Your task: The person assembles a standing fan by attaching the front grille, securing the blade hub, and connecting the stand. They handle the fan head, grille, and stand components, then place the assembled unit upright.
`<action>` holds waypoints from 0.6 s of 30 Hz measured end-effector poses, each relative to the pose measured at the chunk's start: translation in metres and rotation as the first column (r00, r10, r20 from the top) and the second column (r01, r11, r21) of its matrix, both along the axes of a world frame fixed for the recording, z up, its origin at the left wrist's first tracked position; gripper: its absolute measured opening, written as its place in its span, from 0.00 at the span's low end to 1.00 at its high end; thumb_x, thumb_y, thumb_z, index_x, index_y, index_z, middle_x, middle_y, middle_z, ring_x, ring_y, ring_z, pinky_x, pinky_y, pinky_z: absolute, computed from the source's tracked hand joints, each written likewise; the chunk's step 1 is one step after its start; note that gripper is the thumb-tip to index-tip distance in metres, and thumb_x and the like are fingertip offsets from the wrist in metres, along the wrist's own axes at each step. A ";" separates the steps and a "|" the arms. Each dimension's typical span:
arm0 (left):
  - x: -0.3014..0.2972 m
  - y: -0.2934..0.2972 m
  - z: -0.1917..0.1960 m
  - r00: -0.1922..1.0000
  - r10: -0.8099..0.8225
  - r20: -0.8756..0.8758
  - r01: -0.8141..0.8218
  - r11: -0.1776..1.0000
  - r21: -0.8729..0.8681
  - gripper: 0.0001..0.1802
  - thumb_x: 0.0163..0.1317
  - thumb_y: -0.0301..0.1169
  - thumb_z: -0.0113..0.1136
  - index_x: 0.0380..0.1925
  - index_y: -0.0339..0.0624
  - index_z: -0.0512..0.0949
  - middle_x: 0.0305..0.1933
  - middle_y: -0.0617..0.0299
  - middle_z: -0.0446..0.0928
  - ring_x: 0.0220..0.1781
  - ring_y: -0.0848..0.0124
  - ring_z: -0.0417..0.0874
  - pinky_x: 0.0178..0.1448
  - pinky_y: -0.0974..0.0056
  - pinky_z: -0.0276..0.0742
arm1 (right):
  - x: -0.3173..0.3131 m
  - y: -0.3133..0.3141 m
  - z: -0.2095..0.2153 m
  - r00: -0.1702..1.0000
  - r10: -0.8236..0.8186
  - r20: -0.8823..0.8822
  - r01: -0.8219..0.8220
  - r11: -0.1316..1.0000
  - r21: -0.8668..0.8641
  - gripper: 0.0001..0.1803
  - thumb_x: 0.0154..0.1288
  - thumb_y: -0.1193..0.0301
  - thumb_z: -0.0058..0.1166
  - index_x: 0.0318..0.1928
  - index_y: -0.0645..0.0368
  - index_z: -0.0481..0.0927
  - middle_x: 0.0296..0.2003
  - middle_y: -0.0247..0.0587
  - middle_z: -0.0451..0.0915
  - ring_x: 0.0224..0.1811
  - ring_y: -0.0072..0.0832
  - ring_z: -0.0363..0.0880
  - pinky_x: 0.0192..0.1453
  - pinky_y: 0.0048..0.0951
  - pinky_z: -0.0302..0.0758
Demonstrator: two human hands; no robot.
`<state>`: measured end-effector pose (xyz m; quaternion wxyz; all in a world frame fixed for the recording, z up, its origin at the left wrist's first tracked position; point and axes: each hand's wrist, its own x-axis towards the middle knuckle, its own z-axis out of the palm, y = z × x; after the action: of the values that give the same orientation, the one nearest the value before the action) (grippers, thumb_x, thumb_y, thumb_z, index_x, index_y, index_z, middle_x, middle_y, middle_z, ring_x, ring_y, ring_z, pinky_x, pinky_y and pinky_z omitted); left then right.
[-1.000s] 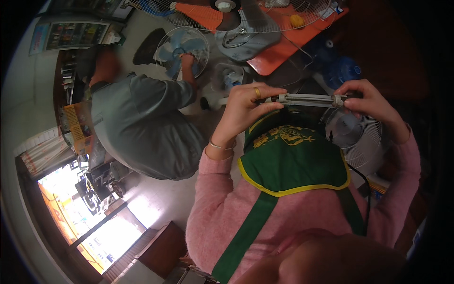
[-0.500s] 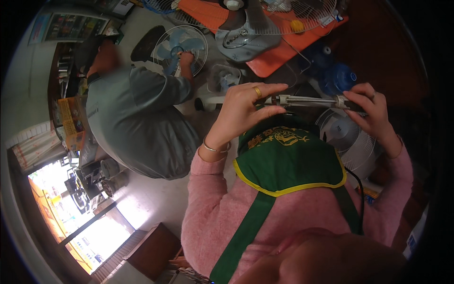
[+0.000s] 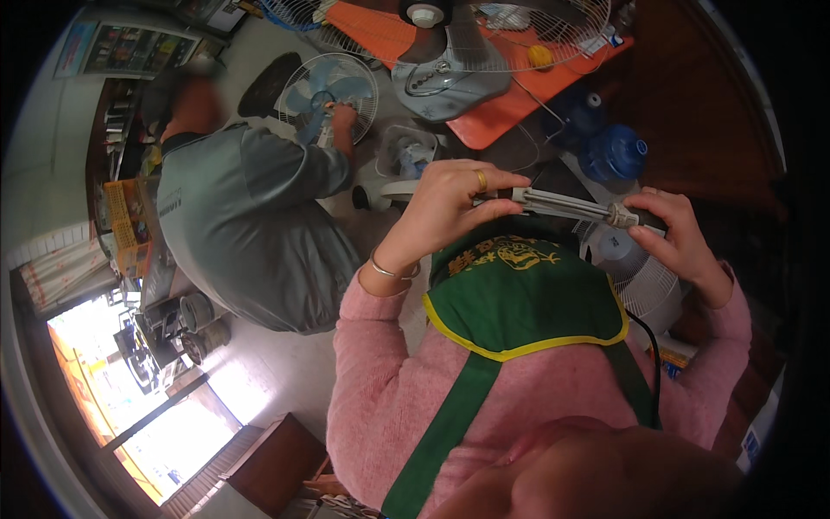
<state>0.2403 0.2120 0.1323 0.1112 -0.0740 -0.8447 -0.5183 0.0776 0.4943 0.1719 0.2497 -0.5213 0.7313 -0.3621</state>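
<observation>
Grey floor [image 3: 290, 368] beyond, left hand [image 3: 451, 201] and right hand [image 3: 674, 229] pinch a slim, pale, parallel-rodded piece [image 3: 569, 206]

The left hand [image 3: 450, 203] grips the left part of a slender pale-grey assembly with parallel metal bars [image 3: 566, 205] between thumb and fingers. The right hand [image 3: 679, 232] holds its dark right end. Near: green cloth apron with yellow edging [image 3: 527, 303]. Far right: rounded blue plastic bottle [image 3: 616, 154]. Far left: grey-clad co-worker [image 3: 251, 225], one hand at a blue-bladed, wire-caged fan [image 3: 350, 86].
</observation>
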 end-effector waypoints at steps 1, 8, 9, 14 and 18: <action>-0.001 0.000 0.001 1.000 -0.010 0.015 0.010 1.000 -0.002 0.17 0.49 0.30 0.71 0.41 0.40 0.83 0.27 0.60 0.79 0.25 0.72 0.76 0.29 0.69 0.68 | 0.000 0.001 0.001 0.998 -0.020 0.058 0.018 0.999 0.029 0.17 0.56 0.68 0.58 0.42 0.67 0.77 0.26 0.42 0.74 0.24 0.30 0.73 0.29 0.28 0.67; -0.003 -0.003 0.013 0.970 -0.058 0.237 0.040 0.996 0.080 0.27 0.46 0.32 0.74 0.48 0.38 0.79 0.30 0.62 0.81 0.27 0.79 0.76 0.31 0.73 0.70 | -0.006 0.006 -0.005 0.999 -0.003 -0.050 0.002 1.000 -0.015 0.17 0.55 0.67 0.59 0.42 0.66 0.78 0.27 0.42 0.75 0.25 0.31 0.74 0.30 0.28 0.67; -0.003 -0.004 0.014 0.966 -0.066 0.250 0.042 0.994 0.099 0.28 0.46 0.31 0.74 0.49 0.37 0.79 0.31 0.62 0.81 0.28 0.79 0.77 0.32 0.74 0.71 | -0.007 0.006 -0.006 0.998 0.002 -0.065 -0.004 0.999 -0.032 0.17 0.55 0.67 0.59 0.42 0.66 0.78 0.27 0.42 0.76 0.25 0.31 0.74 0.30 0.28 0.67; -0.002 -0.007 0.011 0.966 -0.088 0.243 0.052 0.987 0.151 0.23 0.48 0.30 0.73 0.45 0.36 0.78 0.33 0.61 0.81 0.32 0.78 0.81 0.37 0.73 0.75 | -0.008 0.006 -0.014 0.994 0.021 -0.111 -0.031 0.996 -0.089 0.17 0.55 0.67 0.59 0.43 0.65 0.78 0.27 0.42 0.76 0.25 0.31 0.74 0.28 0.27 0.67; 0.002 -0.008 0.008 0.980 0.001 0.200 -0.013 0.998 0.056 0.17 0.50 0.30 0.72 0.38 0.36 0.78 0.31 0.61 0.81 0.33 0.77 0.82 0.37 0.72 0.76 | -0.007 0.007 -0.017 0.994 0.030 -0.104 -0.040 0.995 -0.093 0.17 0.56 0.67 0.59 0.43 0.65 0.78 0.26 0.40 0.75 0.23 0.30 0.74 0.27 0.27 0.66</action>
<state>0.2419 0.2041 0.1399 0.0298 -0.0154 -0.8366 -0.5468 0.0706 0.5009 0.1549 0.1933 -0.5632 0.7158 -0.3649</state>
